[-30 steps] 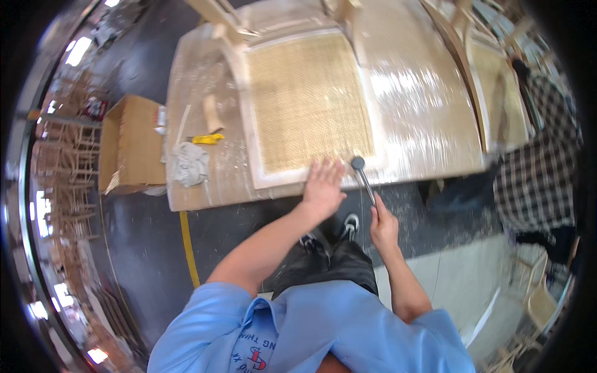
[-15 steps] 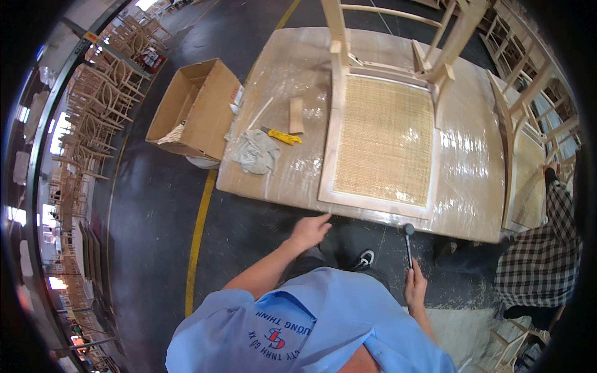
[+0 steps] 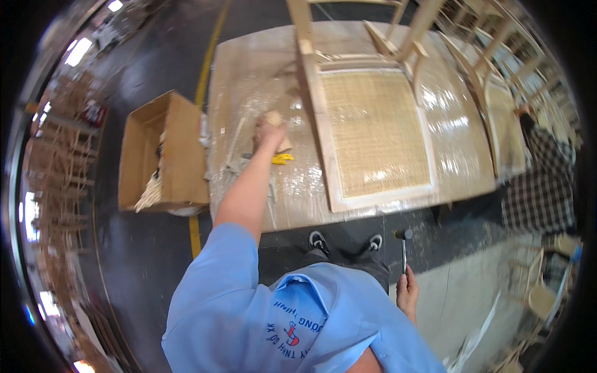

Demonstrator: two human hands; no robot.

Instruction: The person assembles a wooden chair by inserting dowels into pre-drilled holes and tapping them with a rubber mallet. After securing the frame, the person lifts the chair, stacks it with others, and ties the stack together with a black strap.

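My left hand (image 3: 269,135) is stretched out over the table, its fingers wrapped round a small wooden block (image 3: 273,116). Beside it lie a yellow-handled cutter (image 3: 283,159) and a grey rag (image 3: 238,166), partly hidden under my forearm. My right hand (image 3: 408,292) hangs low in front of the table and grips a mallet (image 3: 404,236) by its thin handle, head upward. A pale wooden chair (image 3: 334,180) with a woven cane seat (image 3: 376,133) lies on the table to the right of my left hand, apart from both hands.
The table (image 3: 298,205) is covered in shiny plastic film. An open cardboard box (image 3: 186,158) stands at its left. On the right, a person in a checked shirt (image 3: 541,193) works at another chair (image 3: 504,118). Stacked chair frames (image 3: 53,193) line the far left.
My left hand has reached forward and left from the table's front edge and closed on the wooden block. The mallet in my right hand has dropped slightly lower, away from the table edge.
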